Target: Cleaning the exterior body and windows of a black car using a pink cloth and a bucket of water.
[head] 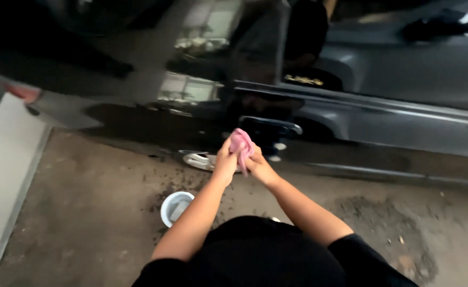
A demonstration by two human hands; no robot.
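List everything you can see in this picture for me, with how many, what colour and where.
cloth: one, pink, bunched between both hands, held up in front of the car door
car: one, dark and glossy, across the top of the view, side panels reflecting the surroundings
door handle: one, dark, on the car just behind the cloth
bucket: one, white, on the ground below the left forearm
ground: grey concrete with dark wet spots and a rough patch at lower right
kerb: one, pale strip along the left edge
left hand: one, fingers closed on the cloth
right hand: one, fingers closed on the cloth
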